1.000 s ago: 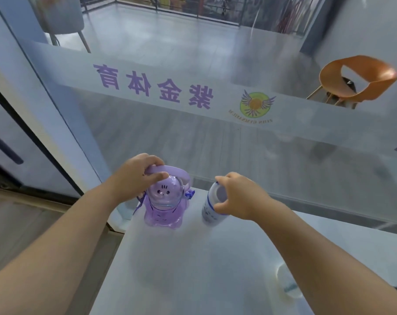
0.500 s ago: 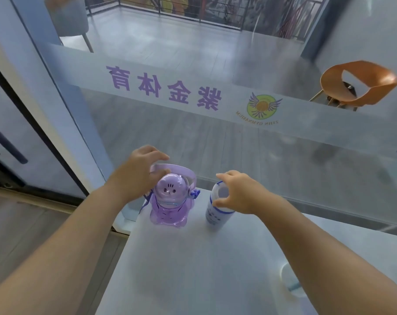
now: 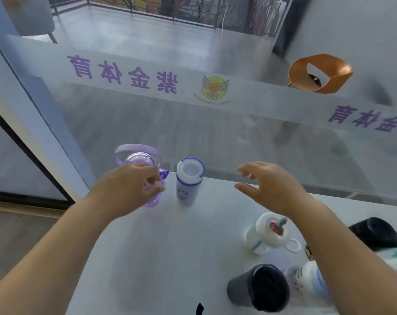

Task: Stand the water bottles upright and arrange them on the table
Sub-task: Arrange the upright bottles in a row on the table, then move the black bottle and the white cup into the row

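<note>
A purple see-through bottle [image 3: 140, 160] with a loop handle stands upright at the table's far left corner. My left hand [image 3: 124, 189] is just in front of its body with the fingers loosely curled; I cannot tell if they touch it. A white bottle with blue rings [image 3: 189, 180] stands upright right beside it. To the right, my right hand [image 3: 268, 187] hovers with fingers spread and holds nothing. On their sides nearer me lie a white lidded cup with a straw [image 3: 270, 233], a dark grey tumbler [image 3: 259, 287] and a white printed bottle [image 3: 306, 278], this one partly under my right forearm.
The white table [image 3: 159, 258] ends against a glass wall [image 3: 193, 123] with purple lettering. The table's left edge drops to a wooden floor. A black object [image 3: 375, 233] lies at the right edge. An orange chair [image 3: 320, 73] stands beyond the glass.
My right hand let go of the white bottle and swung right. My left hand came off the purple bottle's handle toward me. The view shifted, bringing the lying bottles into sight.
</note>
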`<state>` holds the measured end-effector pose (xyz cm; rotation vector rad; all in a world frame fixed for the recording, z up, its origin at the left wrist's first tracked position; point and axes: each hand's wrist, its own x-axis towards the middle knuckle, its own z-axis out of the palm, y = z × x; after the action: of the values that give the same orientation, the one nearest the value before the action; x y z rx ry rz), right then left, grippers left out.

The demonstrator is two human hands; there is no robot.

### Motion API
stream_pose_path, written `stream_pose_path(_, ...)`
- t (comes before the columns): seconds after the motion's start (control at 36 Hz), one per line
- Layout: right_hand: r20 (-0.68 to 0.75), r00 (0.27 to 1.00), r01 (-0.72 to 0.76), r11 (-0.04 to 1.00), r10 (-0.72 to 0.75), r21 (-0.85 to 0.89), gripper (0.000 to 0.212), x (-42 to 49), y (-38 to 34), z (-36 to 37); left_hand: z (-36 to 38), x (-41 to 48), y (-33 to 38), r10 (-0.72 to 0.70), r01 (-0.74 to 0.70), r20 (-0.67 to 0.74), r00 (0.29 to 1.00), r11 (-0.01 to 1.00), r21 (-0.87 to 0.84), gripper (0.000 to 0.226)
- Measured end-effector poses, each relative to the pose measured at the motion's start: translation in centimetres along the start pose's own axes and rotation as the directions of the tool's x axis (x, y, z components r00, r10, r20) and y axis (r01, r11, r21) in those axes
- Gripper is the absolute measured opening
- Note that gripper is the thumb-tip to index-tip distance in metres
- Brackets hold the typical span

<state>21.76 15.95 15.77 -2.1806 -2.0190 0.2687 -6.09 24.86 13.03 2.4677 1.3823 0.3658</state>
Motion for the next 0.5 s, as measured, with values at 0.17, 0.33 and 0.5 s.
stream_pose_path(0.17, 0.029, 0.994, -0.102, 0.995, 0.102, 0.005, 0.04, -6.3, 4.8, 0.1, 3.9, -2.7, 5.9, 0.031, -0.005, 0.11, 0.993, 0.973, -0.229, 0.015)
stream_pose_path(0.33, 0.063, 0.986, -0.156, 0.986, 0.153, 0.054, 0.041, -11.4, 9.4, 0.4, 7.7, -4.5, 12.2, 0.084, -0.009, 0.198, 0.977, 0.937, -0.35, 0.019)
stream_pose_path(0.5, 0.103, 0.982, -0.165, 0.983, 0.157, 0.077, 0.042, -14.3, 13.0, 0.7, 10.1, -6.4, 17.3, 0.119, -0.012, 0.288, 0.95, 0.937, -0.349, 0.04)
